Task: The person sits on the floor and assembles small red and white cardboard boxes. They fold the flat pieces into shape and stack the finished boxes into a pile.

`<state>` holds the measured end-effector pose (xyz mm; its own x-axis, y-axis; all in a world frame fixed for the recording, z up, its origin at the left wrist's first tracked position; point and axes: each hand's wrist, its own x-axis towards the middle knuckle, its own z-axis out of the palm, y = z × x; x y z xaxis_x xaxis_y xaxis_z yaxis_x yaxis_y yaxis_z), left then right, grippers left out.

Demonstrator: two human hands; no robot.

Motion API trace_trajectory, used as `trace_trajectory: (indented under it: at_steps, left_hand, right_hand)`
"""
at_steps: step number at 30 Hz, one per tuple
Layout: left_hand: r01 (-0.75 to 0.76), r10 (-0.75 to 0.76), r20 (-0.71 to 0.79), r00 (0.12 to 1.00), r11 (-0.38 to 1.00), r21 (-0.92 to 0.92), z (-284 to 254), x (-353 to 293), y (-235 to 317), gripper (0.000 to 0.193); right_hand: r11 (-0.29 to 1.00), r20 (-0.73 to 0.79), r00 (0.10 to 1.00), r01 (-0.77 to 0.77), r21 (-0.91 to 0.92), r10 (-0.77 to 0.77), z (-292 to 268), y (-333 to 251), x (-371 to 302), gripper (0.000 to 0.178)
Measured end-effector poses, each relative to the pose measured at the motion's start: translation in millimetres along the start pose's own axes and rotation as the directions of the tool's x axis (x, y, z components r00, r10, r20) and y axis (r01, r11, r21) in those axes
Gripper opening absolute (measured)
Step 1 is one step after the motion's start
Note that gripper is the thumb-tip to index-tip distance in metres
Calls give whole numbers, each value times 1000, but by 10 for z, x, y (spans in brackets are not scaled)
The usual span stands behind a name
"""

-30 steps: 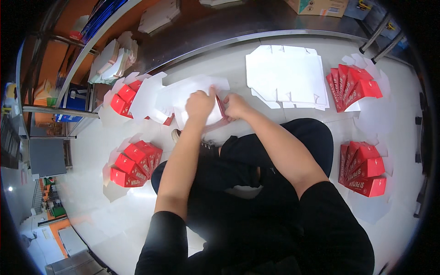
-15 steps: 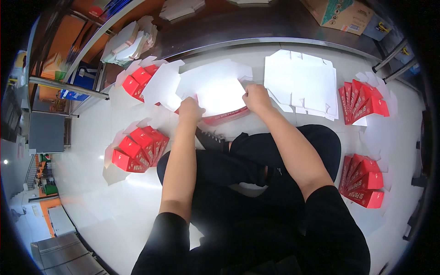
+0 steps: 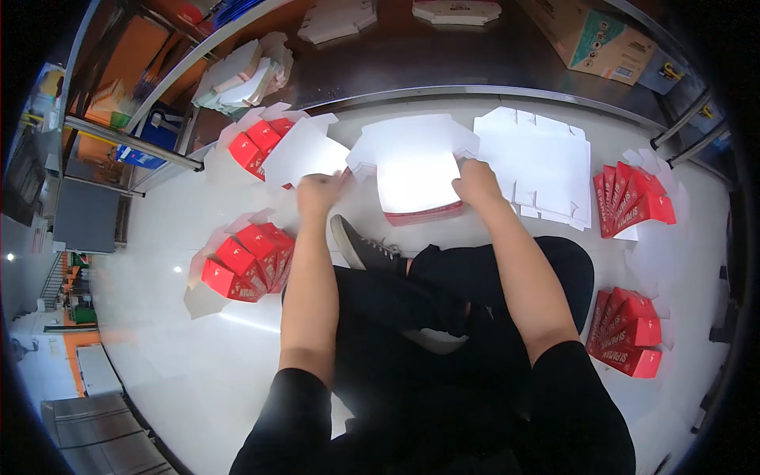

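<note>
A partly folded carton box (image 3: 419, 170), white inside with a red outer wall along its near edge, lies on the floor in front of me. My right hand (image 3: 479, 184) is closed on the right side of this carton. Left of it my left hand (image 3: 318, 195), slightly smeared, is apart from that carton. It hovers at the near edge of another carton box (image 3: 309, 154), white inside, with a bit of red wall beside the fingers. Whether those fingers hold anything is unclear. Flat white carton sheets (image 3: 534, 162) lie stacked right of my right hand.
Fanned red cartons lie at the left (image 3: 249, 257), far left (image 3: 255, 142), right (image 3: 633, 198) and near right (image 3: 629, 332). Beyond runs a low dark metal shelf (image 3: 412, 67) with flat cartons and a brown cardboard box (image 3: 590, 39). My shoe (image 3: 360, 245) is near the middle carton.
My left hand has left the middle carton and shifted slightly left and nearer. The carton's side flaps now spread outward and its red front wall shows narrower. My right hand still holds its right side.
</note>
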<state>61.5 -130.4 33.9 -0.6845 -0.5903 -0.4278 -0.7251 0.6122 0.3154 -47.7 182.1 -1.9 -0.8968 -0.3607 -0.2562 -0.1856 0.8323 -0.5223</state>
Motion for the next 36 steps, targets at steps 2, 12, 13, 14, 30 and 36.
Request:
trace_trajectory:
  at_steps: [2,12,13,14,30,36]
  left_hand:
    - [-197,162,-456,875,980,-29,113,358,-498,56]
    - [-95,78,-408,910,995,-20,660,651,-814,24]
    - [-104,65,-496,866,993,-52,591,609,-792,21]
    - [-128,115,-629,769,991,25,513,590,-749,22]
    - [-875,805,-557,206,406,264,372,-1280,805,23]
    - [-864,435,-855,281,502,-28,280,-1005,597,18]
  right_hand:
    - [999,125,992,-21,28,17,-255,-121,-112,40]
    - [954,232,926,276,118,-297,-713,-42,-328,49]
    - [948,247,917,289,131,-313,-755,-49,-343,49]
    - [942,261,907,302,143,-331,-788,-53,-347,49]
    - [555,-277,958,267,788,-69,-1003,-261,-335,76]
    - [566,-112,990,142,812,-88,-732,-145,-159,53]
